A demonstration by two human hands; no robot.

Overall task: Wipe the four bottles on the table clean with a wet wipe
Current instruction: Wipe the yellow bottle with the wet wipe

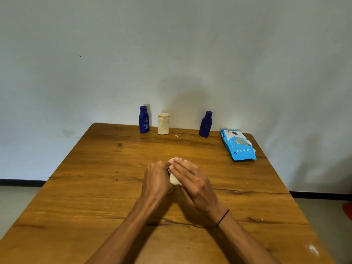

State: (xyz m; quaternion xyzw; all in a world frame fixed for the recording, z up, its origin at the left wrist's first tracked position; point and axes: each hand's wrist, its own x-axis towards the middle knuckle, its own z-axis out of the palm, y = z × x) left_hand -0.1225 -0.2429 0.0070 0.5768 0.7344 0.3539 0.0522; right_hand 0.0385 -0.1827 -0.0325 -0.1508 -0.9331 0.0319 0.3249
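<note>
Wooden table, hands perhaps mid-table.

Wooden table: three bottles, wipes pack

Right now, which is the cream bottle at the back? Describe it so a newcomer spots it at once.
Start at the far edge of the wooden table, against the wall, where three bottles stand upright in a row. The cream bottle is the middle one, close beside the left blue bottle. It alone is pale, squat and wide-capped; the right blue bottle stands further off.

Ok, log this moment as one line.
both hands wiping pale bottle mid-table | left hand grips | right hand over it | three bottles standing at back
</note>
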